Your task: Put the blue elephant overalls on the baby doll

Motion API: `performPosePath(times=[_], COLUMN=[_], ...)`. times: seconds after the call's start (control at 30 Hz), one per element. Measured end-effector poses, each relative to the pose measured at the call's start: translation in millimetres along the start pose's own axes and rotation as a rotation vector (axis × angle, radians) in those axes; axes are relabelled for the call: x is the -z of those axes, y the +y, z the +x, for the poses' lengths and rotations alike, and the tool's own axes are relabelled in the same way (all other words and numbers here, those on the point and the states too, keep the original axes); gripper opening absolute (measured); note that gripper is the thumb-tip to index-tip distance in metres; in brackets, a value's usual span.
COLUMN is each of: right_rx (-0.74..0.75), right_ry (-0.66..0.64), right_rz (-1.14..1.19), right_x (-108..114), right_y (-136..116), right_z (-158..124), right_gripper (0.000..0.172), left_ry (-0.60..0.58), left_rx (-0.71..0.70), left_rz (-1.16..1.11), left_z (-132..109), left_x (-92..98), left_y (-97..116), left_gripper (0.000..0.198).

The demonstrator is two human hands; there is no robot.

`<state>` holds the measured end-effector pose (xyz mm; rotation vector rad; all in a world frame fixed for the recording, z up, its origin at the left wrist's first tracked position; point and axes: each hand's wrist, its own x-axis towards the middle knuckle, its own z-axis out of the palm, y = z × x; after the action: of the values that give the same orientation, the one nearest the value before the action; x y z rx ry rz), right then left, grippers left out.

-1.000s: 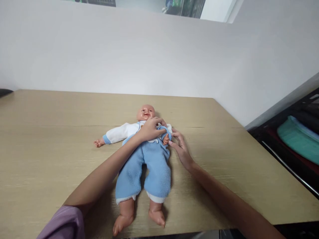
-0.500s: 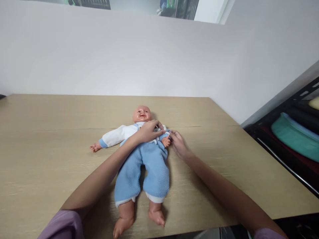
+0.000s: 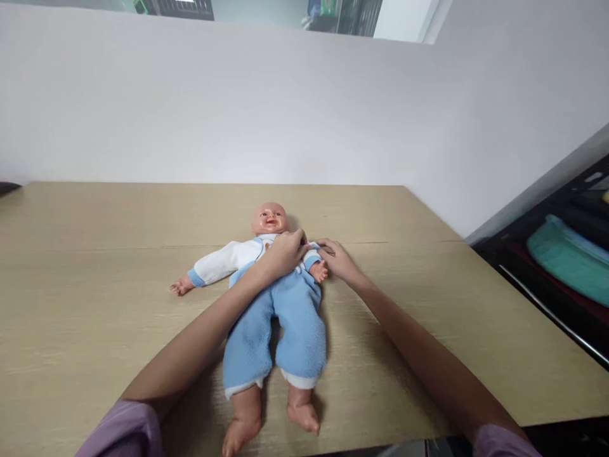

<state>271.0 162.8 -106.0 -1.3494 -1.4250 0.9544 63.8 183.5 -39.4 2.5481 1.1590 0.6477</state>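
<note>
On the desk [image 3: 118, 304]: one doll [image 3: 278, 295], laid face up, clothed, one sleeve being handled.
Blue trousers [image 3: 302, 346] and white top [image 3: 247, 254] are worn; the outstretched sleeve [image 3: 216, 264] is drawn to the wrist; the other cuff [image 3: 311, 259] is near its wrist, remaining adjustment hidden. Left hand [image 3: 286, 251] is curled over the chest, right hand [image 3: 339, 260] is set beside the cuff, slightly apart; whether cloth is pinched cannot be told.
</note>
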Motion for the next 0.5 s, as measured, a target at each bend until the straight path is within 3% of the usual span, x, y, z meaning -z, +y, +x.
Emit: performPosePath(times=[0.1, 0.23, 0.33, 0.5], right_rx=[-0.056, -0.132, -0.187, -0.274], right_ry=[0.014, 0.02, -0.025, -0.14], right_rz=[0.029, 0.03, 0.016, 0.016], right_x=[-8, -17, -19, -20], right_y=[-1, -7, -15, -25], right_z=[7, 18, 25, 33], right_gripper=[0.019, 0.025, 0.032, 0.036], left_ry=[0.012, 0.051, 0.031, 0.02], left_rx=[-0.01, 0.033, 0.091, 0.169], left_rz=[0.026, 0.161, 0.268, 0.259], left_z=[-3, -8, -9, -3], left_x=[2.4, 10.3, 15.7, 17.2], left_y=[5, 11, 11, 5], left_gripper=[0.014, 0.025, 0.028, 0.026])
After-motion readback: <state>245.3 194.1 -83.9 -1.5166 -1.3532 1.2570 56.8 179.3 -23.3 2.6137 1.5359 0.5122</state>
